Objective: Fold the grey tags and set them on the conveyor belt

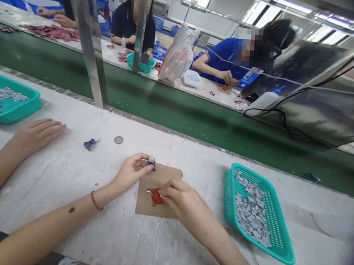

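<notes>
My left hand (133, 170) pinches a small blue-and-white piece (151, 161) between thumb and fingertips, above the top left corner of a brown cardboard square (160, 175). On the cardboard lies a glossy red blob or cap (156, 196), with a thin pale stick or pin poking out to its left. My right hand (183, 197) is closed at the right side of this red thing, fingertips pinched together. What those fingers hold, if anything, is hidden. A second blue-and-white piece (90, 144) and a metal bottle cap (118, 139) lie on the white table, farther left.
A green basket (228, 196) of small grey-white pieces stands to the right, another green basket (30, 108) at far left. Beside that one rests another person's hand (42, 133). A metal post (100, 82) rises from the table edge. Beyond the green belt (178, 112), co-workers sit.
</notes>
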`<state>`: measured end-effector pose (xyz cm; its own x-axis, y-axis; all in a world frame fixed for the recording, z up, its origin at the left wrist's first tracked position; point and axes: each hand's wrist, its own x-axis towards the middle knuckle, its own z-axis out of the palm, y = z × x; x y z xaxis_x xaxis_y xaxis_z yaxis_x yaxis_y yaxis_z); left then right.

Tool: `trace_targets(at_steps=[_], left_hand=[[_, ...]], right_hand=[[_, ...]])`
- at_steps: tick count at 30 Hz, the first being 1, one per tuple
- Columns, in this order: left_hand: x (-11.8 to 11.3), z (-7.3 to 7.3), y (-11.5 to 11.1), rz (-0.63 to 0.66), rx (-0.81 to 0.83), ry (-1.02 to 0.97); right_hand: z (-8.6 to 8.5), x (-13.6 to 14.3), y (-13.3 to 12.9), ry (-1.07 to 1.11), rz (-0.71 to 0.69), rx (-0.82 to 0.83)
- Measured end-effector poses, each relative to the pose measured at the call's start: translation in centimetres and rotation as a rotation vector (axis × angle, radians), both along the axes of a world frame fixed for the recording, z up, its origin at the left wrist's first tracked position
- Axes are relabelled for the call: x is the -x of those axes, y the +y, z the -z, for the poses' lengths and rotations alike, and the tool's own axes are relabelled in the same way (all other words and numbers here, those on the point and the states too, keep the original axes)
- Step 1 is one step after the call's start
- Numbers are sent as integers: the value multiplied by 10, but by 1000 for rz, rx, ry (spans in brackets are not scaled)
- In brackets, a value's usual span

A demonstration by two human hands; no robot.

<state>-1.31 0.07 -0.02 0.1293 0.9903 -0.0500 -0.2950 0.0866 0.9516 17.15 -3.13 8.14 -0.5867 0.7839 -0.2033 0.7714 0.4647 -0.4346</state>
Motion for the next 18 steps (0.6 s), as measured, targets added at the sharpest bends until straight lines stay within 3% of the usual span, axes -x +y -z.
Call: trace_targets(at_steps=[11, 15, 18], left_hand=[[-1, -2, -2, 76, -34, -8], [-1, -1, -3, 106, -48, 19], [-1, -2, -4, 133, -63, 19]], right_hand=[[2, 1, -2, 10, -15, -7], [-1, -3, 4, 168, 69, 65], [0, -12, 15, 406, 227, 206]])
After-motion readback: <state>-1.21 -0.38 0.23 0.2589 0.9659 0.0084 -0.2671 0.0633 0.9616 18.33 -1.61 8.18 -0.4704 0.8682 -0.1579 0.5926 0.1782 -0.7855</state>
